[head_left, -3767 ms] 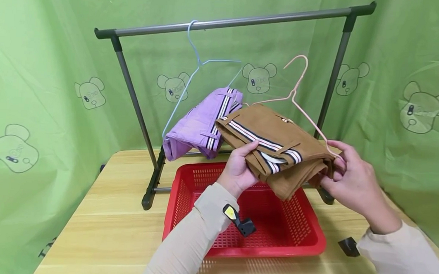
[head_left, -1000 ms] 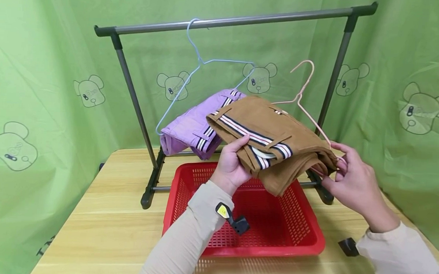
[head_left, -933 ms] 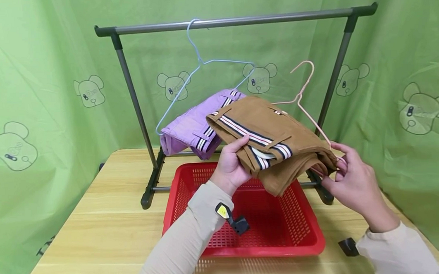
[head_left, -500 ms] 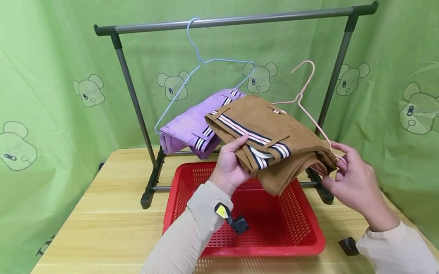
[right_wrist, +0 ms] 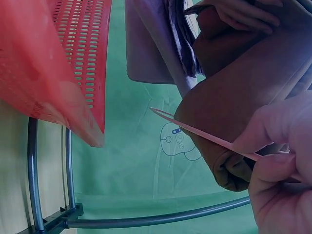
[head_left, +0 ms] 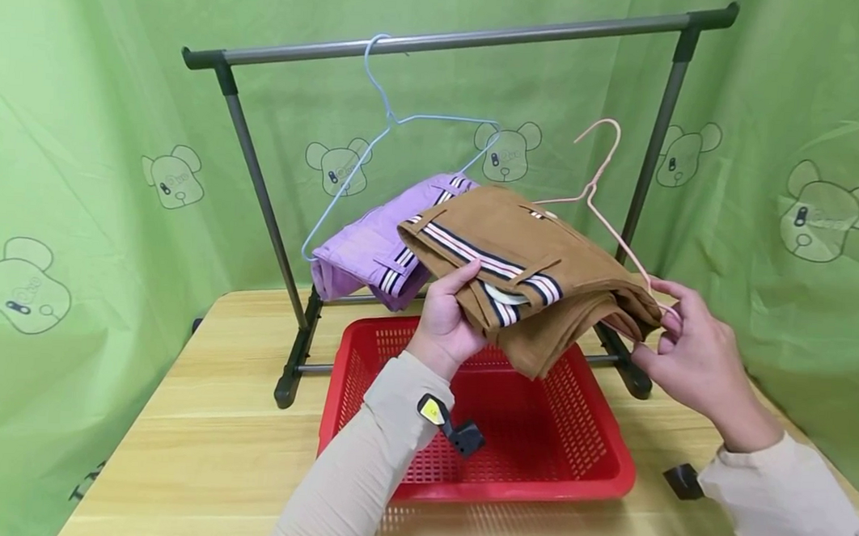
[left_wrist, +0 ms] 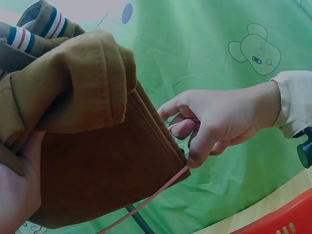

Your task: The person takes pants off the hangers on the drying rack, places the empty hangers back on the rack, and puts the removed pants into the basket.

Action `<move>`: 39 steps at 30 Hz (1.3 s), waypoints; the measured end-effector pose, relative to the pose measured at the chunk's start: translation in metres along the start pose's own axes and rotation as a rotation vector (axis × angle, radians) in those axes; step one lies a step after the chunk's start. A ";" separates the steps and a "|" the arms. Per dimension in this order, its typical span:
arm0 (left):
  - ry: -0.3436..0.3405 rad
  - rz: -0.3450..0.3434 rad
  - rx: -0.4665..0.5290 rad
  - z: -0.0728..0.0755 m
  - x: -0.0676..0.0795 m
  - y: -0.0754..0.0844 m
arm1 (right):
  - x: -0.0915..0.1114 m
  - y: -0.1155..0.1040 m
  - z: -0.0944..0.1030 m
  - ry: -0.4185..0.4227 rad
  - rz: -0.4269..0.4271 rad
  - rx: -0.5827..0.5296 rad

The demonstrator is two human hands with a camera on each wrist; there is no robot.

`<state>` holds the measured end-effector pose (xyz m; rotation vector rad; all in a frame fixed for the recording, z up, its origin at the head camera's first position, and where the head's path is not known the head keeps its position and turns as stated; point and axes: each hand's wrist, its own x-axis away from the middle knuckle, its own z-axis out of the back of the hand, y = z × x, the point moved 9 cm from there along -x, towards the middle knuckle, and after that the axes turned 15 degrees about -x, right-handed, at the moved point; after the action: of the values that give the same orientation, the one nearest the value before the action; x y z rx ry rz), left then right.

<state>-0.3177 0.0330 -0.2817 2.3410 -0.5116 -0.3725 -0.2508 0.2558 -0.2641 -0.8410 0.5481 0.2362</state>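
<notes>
Folded brown trousers (head_left: 505, 215) with a striped waistband are held in the air over the basket. My left hand (head_left: 450, 326) grips them at the waistband, thumb on top and the other fingers hidden underneath. A pink wire hanger (head_left: 591, 189) runs through the fold, its hook pointing up and free of the rail. With thumb and fingers my right hand (head_left: 695, 355) pinches the hanger's right corner beside the trousers' edge. In the right wrist view the hanger's lower bar (right_wrist: 204, 135) sticks out below the brown cloth.
Behind stands a grey metal rack with a top rail (head_left: 500, 38). Purple trousers (head_left: 380, 237) hang there on a blue wire hanger (head_left: 388, 122), partly overlapped by the brown ones. A red basket (head_left: 512, 491) sits on the wooden table (head_left: 209, 434) under the hands.
The brown trousers and my left hand have shifted left and slightly up, the pink hanger slightly right. The purple trousers have turned a little on the rail. Both grips stay the same.
</notes>
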 end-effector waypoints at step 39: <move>-0.002 -0.007 0.040 0.004 -0.001 0.002 | -0.002 0.004 0.007 0.001 -0.030 -0.013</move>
<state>-0.3207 0.0299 -0.2827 2.3819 -0.5166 -0.3716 -0.2520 0.2637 -0.2619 -0.8616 0.5352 0.2118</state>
